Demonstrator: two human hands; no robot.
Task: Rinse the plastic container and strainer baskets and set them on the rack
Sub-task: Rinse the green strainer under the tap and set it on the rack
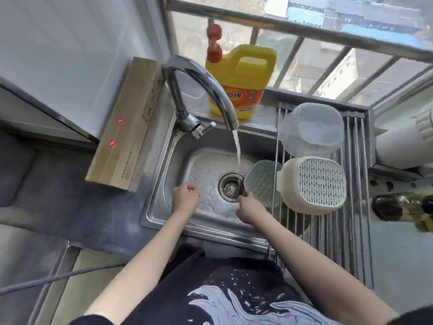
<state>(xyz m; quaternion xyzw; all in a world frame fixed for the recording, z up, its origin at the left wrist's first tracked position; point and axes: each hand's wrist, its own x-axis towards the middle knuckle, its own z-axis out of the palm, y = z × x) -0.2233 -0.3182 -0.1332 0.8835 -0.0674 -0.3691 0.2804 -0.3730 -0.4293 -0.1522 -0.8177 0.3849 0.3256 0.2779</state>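
Observation:
A clear plastic container (pixel 311 130) lies upside down at the far end of the roll-up rack (pixel 328 231). Just in front of it a cream strainer basket (pixel 311 184) rests upside down on the rack. A pale green strainer basket (pixel 260 181) leans in the sink (pixel 159 184) beside the drain, under the rack's left edge. My right hand (pixel 248 208) is at the green basket's near rim, fingers closed on it. My left hand (pixel 186 195) hovers over the sink floor in a loose fist, holding nothing. Water runs from the tap (pixel 199 90) onto the drain.
A yellow detergent jug (pixel 241 78) stands on the ledge behind the sink. A long cardboard box (pixel 126 127) lies on the counter to the left. A dark bottle (pixel 398 207) and white cylinder (pixel 403 146) sit right of the rack.

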